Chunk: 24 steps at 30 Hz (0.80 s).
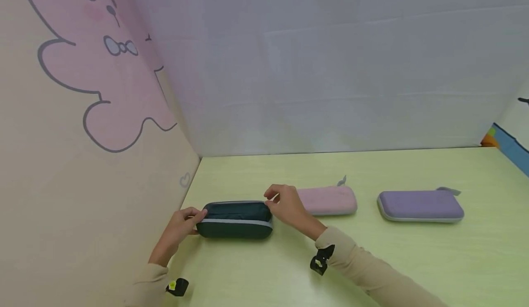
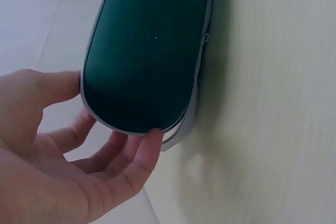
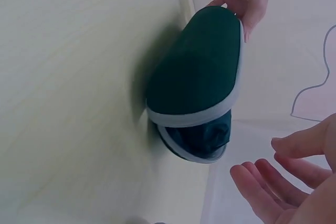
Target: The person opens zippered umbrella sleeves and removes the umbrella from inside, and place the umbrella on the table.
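A dark green zippered pencil case (image 1: 234,230) stands at the left of the table, its grey-edged mouth parted and a dark lining showing. My left hand (image 1: 182,226) grips its left end, thumb on one edge and fingers round the other. In the left wrist view the smooth green face of the case (image 2: 144,51) fills the middle, with the fingertips (image 2: 152,137) at its rounded end. By the right end my right hand (image 1: 287,203) hovers with loosely bent fingers. Seen from the right wrist, that hand (image 3: 294,182) holds nothing and is apart from the case (image 3: 197,66).
Behind my right hand lies a pink case (image 1: 330,200) with a small tab, partly hidden. A purple case (image 1: 420,205) lies further right on the pale yellow-green table (image 1: 351,261). A wall (image 1: 103,196) with a pink cartoon drawing closes off the left side; a pale sheet (image 1: 339,91) hangs behind.
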Each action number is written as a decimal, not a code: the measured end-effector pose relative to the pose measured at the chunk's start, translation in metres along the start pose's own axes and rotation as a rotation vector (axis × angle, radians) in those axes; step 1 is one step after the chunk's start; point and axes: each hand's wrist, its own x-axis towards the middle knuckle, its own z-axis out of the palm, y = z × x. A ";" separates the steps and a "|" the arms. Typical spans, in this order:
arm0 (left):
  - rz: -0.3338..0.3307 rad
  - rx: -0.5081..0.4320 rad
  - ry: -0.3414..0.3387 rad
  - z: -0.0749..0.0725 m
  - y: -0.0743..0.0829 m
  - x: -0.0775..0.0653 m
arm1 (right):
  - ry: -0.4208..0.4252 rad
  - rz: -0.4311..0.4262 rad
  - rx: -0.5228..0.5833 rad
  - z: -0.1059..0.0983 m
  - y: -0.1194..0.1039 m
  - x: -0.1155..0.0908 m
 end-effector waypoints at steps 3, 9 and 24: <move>0.013 0.004 -0.007 0.000 -0.001 -0.004 | -0.001 0.032 0.024 -0.001 0.004 -0.004; 0.046 -0.032 -0.109 -0.006 -0.005 -0.010 | -0.029 0.058 0.056 -0.001 0.013 -0.010; 0.126 -0.059 -0.252 -0.006 -0.026 -0.013 | -0.230 0.080 0.172 0.012 0.025 -0.015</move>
